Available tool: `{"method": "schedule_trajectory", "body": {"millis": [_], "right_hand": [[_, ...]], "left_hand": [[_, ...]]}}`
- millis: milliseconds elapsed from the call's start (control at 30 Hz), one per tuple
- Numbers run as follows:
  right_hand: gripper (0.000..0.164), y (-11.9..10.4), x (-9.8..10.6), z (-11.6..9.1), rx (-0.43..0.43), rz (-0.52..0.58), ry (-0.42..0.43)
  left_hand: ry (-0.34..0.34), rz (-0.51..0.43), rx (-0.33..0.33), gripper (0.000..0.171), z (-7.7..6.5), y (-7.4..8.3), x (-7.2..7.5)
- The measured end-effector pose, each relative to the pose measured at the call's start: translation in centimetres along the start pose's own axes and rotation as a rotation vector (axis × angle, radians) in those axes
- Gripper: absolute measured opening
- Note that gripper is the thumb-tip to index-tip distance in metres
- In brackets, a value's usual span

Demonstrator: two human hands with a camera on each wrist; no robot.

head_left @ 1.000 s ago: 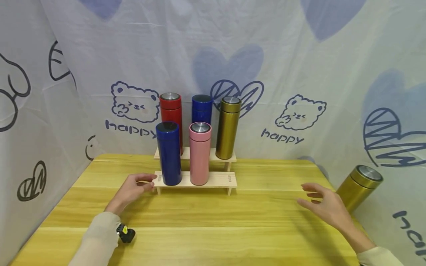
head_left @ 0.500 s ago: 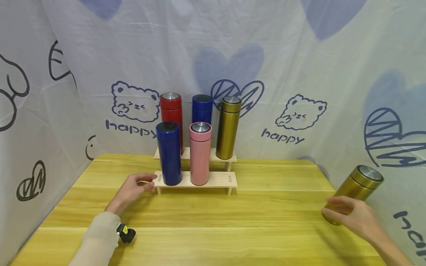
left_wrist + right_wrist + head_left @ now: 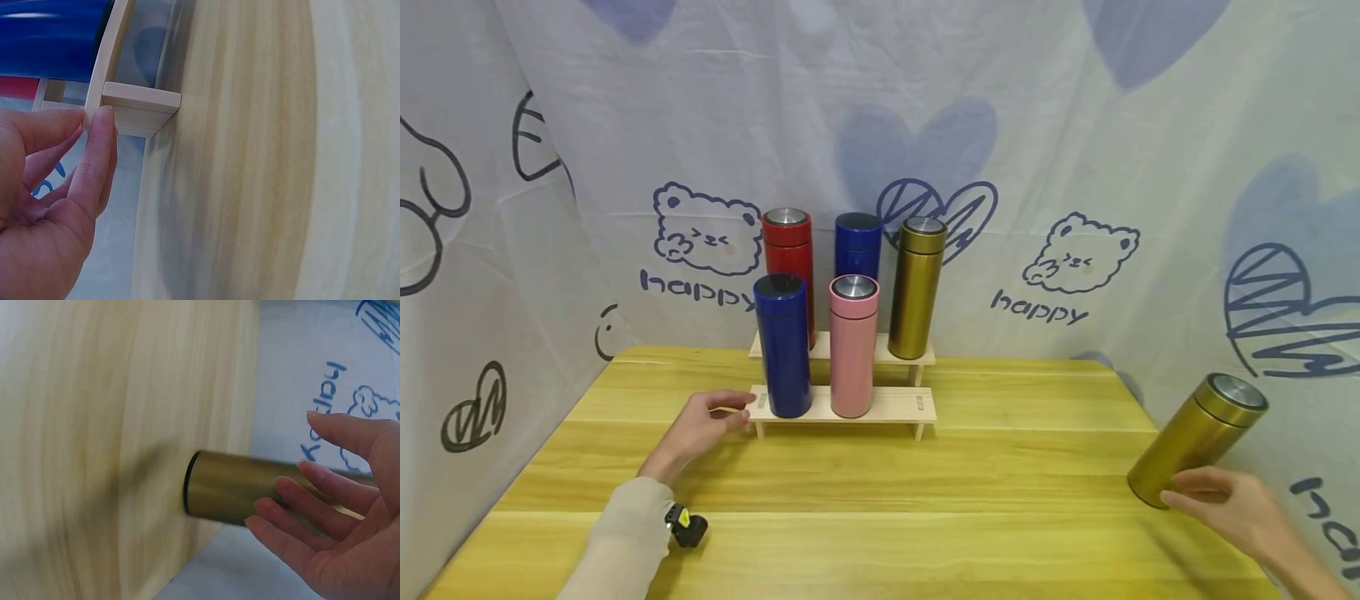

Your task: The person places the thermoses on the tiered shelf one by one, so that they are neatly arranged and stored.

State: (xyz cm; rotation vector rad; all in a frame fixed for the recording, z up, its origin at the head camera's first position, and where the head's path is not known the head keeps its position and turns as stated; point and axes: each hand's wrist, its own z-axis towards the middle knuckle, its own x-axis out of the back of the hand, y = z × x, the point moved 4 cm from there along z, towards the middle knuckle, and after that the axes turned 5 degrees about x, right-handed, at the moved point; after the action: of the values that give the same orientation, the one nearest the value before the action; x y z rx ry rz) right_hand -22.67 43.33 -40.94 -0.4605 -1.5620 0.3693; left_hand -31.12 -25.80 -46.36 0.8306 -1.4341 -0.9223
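My left hand (image 3: 695, 431) pinches the left end of the lower step of a two-step wooden stand (image 3: 897, 403); the left wrist view shows thumb and fingertips on the board's edge (image 3: 110, 56). On that step stand a blue thermos flask (image 3: 786, 358) and a pink one (image 3: 852, 358). A red flask (image 3: 790, 237), a second blue one (image 3: 857, 237) and a gold one (image 3: 917, 292) occupy the upper step. Another gold flask (image 3: 1195, 442) stands at the table's right edge. Just in front of it is my right hand (image 3: 1232, 507), fingers apart and loosely bent, not wrapped round it.
A yellow wood-grain table (image 3: 970, 508) extends around the stand. Behind and at both sides hangs a pale printed cloth (image 3: 1037, 125), close to the right-hand flask. A black device with a yellow mark (image 3: 687, 527) is on my left wrist.
My right hand has moved right and down across the table to the gold flask at the right edge, then slightly farther right. My left hand and the flasks have kept their places.
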Motion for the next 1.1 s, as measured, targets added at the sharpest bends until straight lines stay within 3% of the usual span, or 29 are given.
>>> {"method": "schedule_trajectory", "body": {"millis": [367, 533, 633, 767, 1100], "right_hand": [[0.080, 4.3, 0.1, 0.0, -0.101, -0.084, -0.059], [0.097, 5.5, 0.0, 0.5, -0.160, -0.082, -0.082], [0.106, 5.7, -0.2, 0.8, -0.179, -0.082, -0.081], [0.104, 5.2, -0.4, 1.3, -0.122, -0.077, -0.021], [0.102, 4.8, -1.0, 2.2, -0.122, 0.068, 0.044]], "left_hand": [[0.006, 0.022, 0.016, 0.038, 0.0, -0.2, 0.0], [0.008, 0.013, 0.009, 0.038, 0.1, -0.2, 0.1], [0.007, 0.020, 0.011, 0.038, 0.1, -0.2, 0.1], [0.011, 0.035, 0.027, 0.037, 0.0, -0.2, 0.0], [0.014, 0.058, 0.050, 0.037, 0.1, -0.2, 0.1]]}}
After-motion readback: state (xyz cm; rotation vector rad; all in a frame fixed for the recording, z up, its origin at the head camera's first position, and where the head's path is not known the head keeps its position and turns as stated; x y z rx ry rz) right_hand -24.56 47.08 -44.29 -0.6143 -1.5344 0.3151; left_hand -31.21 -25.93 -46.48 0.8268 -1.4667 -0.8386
